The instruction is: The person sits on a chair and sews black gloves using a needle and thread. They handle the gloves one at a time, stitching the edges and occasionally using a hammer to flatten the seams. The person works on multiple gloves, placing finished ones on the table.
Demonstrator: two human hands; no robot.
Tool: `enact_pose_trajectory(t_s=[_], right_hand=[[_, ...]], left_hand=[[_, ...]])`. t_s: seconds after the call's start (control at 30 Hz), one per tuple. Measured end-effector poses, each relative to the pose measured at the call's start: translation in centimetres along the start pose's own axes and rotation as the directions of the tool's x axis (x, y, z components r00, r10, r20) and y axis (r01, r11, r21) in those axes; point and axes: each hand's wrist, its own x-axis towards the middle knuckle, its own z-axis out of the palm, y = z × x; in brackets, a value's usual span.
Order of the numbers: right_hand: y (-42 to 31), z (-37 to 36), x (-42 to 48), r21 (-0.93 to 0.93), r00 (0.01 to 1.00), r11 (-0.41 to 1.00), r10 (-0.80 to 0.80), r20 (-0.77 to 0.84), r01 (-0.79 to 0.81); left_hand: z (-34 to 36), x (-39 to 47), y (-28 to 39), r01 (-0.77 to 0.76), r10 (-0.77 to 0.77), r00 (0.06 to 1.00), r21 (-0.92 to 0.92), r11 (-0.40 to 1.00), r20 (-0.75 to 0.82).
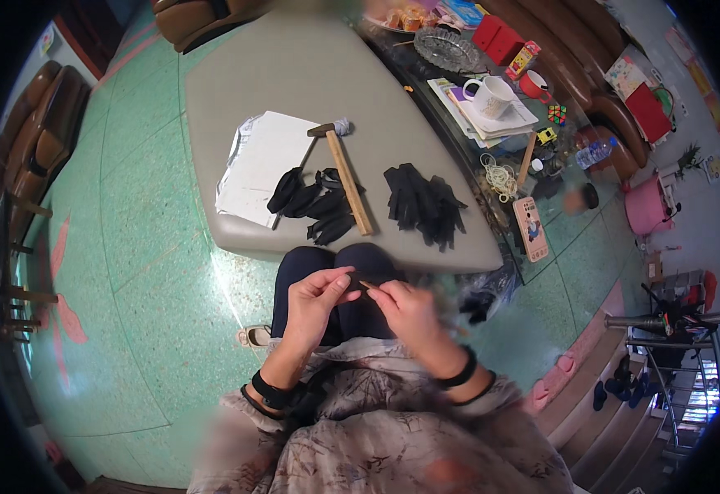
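Note:
Above my lap, my left hand [318,304] pinches a small piece of black fabric [354,282] between thumb and fingertips. My right hand [410,307] grips a thin brownish tool [367,285] whose tip meets the fabric; most of it is hidden by the fingers. Past my knees, a wooden-handled hammer [350,179] lies on a grey padded bench [273,68]. Its handle rests against a pile of rolled black fabric pieces [317,200]. Farther right is a heap of flat black fabric strips [426,204]. A stack of white sheets [267,167] lies left, with a thin dark rod along its edge.
On the glass-topped table [536,185] at right are a white mug [492,97] on papers, a glass dish [446,49], a bundle of pale elastic bands [499,178] and a phone in a pink case [530,228]. A plastic bag [489,290] lies below the bench; steps [607,407] descend lower right.

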Motion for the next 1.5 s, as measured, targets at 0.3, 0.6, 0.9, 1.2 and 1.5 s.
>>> enact_pose_trajectory(t_s=[0.3,0.6,0.9,1.2,1.5], right_hand=[[0.8,-0.1,0.6,-0.041,0.996,0.996,-0.08,0.033,0.082],[-0.2,1.4,0.6,0.301,0.944,0.899,0.328,0.022,-0.319],[0.0,3.4,0.8,-0.134,0.958,0.99,-0.07,-0.279,0.033],[0.6,1.9,1.3,0.708,0.787,0.375,0.441,0.432,-0.599],[-1.5,3.6,1.1,0.233,0.934,0.96,0.218,-0.284,-0.153]], left_hand=[[-0.3,0.4,-0.5,-0.006,0.006,1.0,0.034,0.999,0.0],[-0.2,0.8,-1.2,-0.015,0.016,1.0,0.033,0.999,-0.027],[-0.2,1.1,-2.1,-0.091,0.096,0.991,0.048,0.995,-0.097],[-0.3,1.5,-1.4,-0.128,0.129,0.991,0.017,0.992,-0.031],[0.8,1.2,-2.0,-0.188,0.187,0.98,-0.005,0.982,-0.074]])
